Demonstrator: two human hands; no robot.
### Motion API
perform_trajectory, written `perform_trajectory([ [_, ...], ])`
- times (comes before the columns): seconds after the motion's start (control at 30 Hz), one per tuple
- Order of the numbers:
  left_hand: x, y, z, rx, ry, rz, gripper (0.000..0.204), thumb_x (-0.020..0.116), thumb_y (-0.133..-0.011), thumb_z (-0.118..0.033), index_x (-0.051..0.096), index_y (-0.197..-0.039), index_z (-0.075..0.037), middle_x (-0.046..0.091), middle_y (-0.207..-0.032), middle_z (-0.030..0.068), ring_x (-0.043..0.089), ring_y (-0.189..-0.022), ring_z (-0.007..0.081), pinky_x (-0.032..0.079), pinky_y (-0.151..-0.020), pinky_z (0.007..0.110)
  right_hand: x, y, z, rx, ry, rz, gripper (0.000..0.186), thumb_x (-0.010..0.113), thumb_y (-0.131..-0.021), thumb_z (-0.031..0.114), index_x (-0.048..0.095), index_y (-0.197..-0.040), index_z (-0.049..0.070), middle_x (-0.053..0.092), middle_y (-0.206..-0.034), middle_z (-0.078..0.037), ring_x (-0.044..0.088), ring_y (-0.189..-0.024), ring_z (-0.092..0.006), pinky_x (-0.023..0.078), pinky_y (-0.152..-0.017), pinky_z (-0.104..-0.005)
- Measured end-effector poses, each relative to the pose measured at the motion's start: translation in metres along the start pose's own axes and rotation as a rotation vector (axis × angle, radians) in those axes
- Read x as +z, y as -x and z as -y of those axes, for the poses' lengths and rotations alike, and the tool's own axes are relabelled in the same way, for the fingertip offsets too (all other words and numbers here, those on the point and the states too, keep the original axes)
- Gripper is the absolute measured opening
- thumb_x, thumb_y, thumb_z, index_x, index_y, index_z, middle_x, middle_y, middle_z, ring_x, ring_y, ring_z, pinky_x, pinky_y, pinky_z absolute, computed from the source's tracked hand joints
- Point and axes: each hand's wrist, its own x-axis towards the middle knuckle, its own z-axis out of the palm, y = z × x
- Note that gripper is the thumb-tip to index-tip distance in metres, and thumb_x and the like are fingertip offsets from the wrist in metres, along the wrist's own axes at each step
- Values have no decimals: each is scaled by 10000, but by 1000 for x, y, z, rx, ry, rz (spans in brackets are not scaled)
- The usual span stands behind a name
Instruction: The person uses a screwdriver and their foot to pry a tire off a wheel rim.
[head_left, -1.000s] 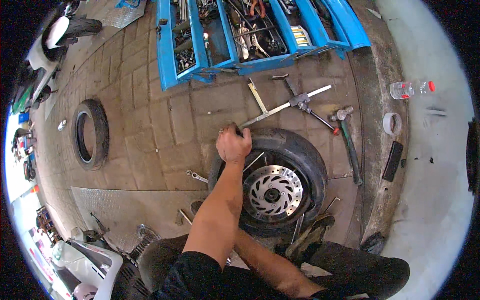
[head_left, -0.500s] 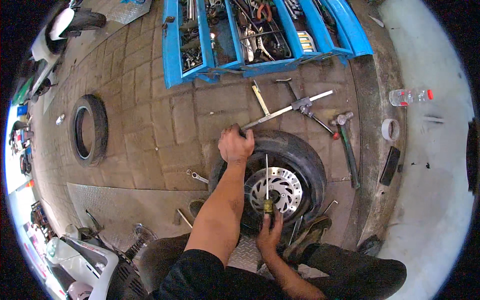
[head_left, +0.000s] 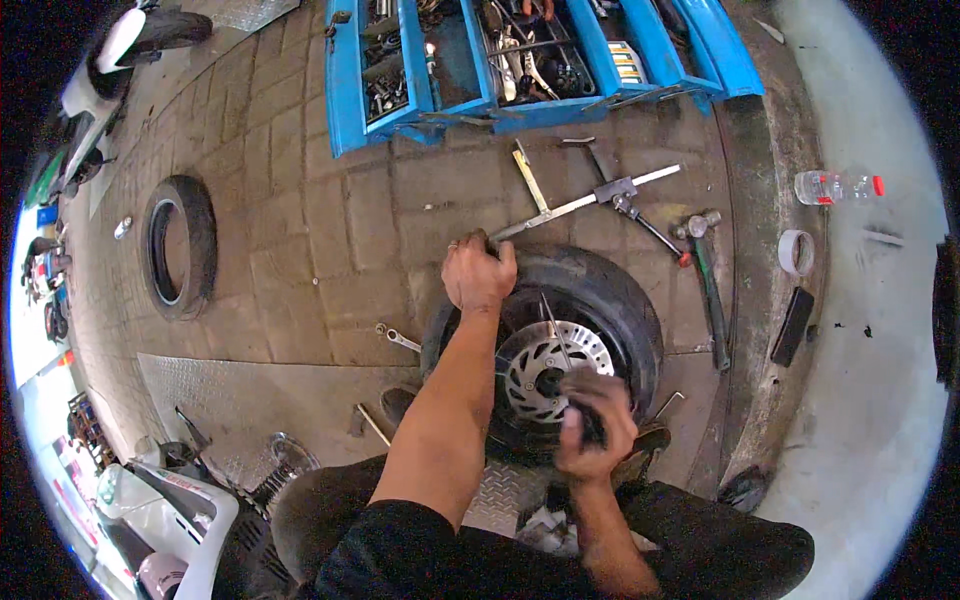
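A wheel with a black tyre (head_left: 635, 310) lies in front of me, its silver brake disc (head_left: 590, 345) facing up. My left hand (head_left: 480, 272) is closed over the tyre's far left edge, beside the end of a long silver bar tool (head_left: 575, 206); its fingertips are hidden. Over the near side of the disc, my right hand (head_left: 597, 430) is curled around a screwdriver (head_left: 555, 325), blurred by motion. The thin shaft points away from me, slanting to the far left across the disc; the fingers cover most of the handle.
Beyond the wheel stands an open blue toolbox (head_left: 450, 115) full of tools. A hammer (head_left: 712, 290) lies to the right, near a tape roll (head_left: 796, 252) and a bottle (head_left: 835, 187). A loose tyre (head_left: 200, 245), a wrench (head_left: 400, 339) and a white motorbike (head_left: 200, 500) are left.
My right hand has moved right and turned the screwdriver, so its shaft tilts leftward. My left hand keeps its place on the tyre. The whole view has shifted slightly.
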Motion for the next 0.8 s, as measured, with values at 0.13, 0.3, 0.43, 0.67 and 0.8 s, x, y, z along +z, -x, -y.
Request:
perform_trajectory([
  [0.13,2,0,9,-27,3,-16,477,647,-808,-447,727,-1006,-21,713,-1036,199,657,-1024,388,521,-916,485,37,-83,31,-119,231,1,121,793,-767,86,688,-771,26,655,-663,-128,659,-574,-274,525,-587,-359],
  [0.3,19,-3,0,100,48,-195,394,672,-821,-415,717,-926,-38,704,-909,223,675,-893,425,538,-827,526,97,-246,-25,-111,287,-265,281,755,-853,279,734,-882,0,731,-790,-198,731,-728,-341,557,-719,-407],
  [0.43,12,-3,4,141,1,-173,396,649,-850,-414,713,-968,-42,703,-938,214,669,-906,424,532,-840,527,124,-259,-21,14,206,-96,279,766,-811,274,741,-895,8,726,-815,-225,726,-779,-387,565,-754,-434],
  [0.67,7,-13,-18,100,-32,171,479,607,-878,-487,722,-1037,-50,710,-1066,212,674,-1028,388,524,-912,502,130,-261,-31,52,235,-115,365,757,-828,294,722,-909,-61,730,-837,-213,711,-791,-370,538,-778,-410],
  [0.8,0,-9,-15,128,-1,171,498,653,-837,-513,721,-994,-46,724,-940,221,700,-921,394,554,-836,506,117,-241,-25,94,-63,7,368,798,-828,273,706,-969,-54,734,-919,-143,687,-870,-213,514,-825,-336],
])
